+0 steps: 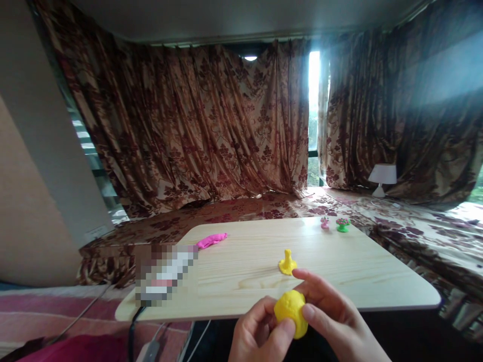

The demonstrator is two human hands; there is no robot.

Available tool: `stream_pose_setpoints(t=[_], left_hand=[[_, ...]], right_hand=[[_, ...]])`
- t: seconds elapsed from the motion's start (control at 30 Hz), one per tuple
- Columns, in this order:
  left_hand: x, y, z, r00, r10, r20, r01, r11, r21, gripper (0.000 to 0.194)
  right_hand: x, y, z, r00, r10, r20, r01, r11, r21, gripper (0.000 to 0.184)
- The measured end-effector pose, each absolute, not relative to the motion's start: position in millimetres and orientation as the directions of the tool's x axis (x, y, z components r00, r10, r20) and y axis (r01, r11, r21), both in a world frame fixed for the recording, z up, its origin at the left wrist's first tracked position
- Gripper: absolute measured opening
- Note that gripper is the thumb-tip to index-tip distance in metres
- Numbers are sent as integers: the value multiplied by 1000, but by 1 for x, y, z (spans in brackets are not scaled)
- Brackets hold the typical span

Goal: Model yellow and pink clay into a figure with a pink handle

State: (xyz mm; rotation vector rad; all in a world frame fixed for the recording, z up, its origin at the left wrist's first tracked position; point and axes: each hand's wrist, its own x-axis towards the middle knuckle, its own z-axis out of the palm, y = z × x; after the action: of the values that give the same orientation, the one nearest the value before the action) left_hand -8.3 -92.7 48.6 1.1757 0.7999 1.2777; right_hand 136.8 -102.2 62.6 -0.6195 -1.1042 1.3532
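Observation:
A rounded lump of yellow modelling clay [291,312] is held between my two hands, just past the table's near edge. My left hand [258,329] grips it from the left, thumb pressed on its front. On the other side, my right hand [334,314] has its thumb against the lump, with the index finger stretched out above it. Beyond my fingers stands a yellow clay stem on a flat, spread base [288,264], upright on the table and apart from the lump.
On the pale wooden table [241,281] lies a pink clay packet [212,241], near a blurred-out item [166,276] with a black cable. Two small mushroom-like clay figures, one pink [325,223] and one green [343,224], stand at the far right. A white lamp [382,176] is behind.

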Motion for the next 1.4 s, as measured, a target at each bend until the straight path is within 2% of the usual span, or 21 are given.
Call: stream_pose_setpoints(t=[0.3, 0.53, 0.77, 0.93, 1.07, 1.4], left_hand=[[-7, -93, 50, 103, 981, 166, -120, -154, 981, 11], [-4, -92, 46, 79, 982, 173, -139, -161, 977, 11], [-3, -96, 51, 57, 986, 157, -101, -151, 983, 7], [-10, -95, 55, 132, 983, 124, -173, -100, 980, 9], [-13, -93, 52, 150, 986, 78, -248, -39, 968, 23], [-12, -91, 45, 138, 987, 81, -173, -57, 983, 29]], right_hand=[[133, -99, 57, -143, 951, 275, -418, 194, -887, 40], [133, -101, 60, -141, 953, 269, -404, 192, -894, 35], [130, -100, 57, -140, 953, 269, -414, 190, -890, 38], [134, -99, 58, -145, 955, 260, -405, 182, -896, 34], [135, -99, 60, -155, 958, 243, -418, 160, -894, 33], [135, -99, 59, -148, 958, 246, -392, 172, -904, 29]])
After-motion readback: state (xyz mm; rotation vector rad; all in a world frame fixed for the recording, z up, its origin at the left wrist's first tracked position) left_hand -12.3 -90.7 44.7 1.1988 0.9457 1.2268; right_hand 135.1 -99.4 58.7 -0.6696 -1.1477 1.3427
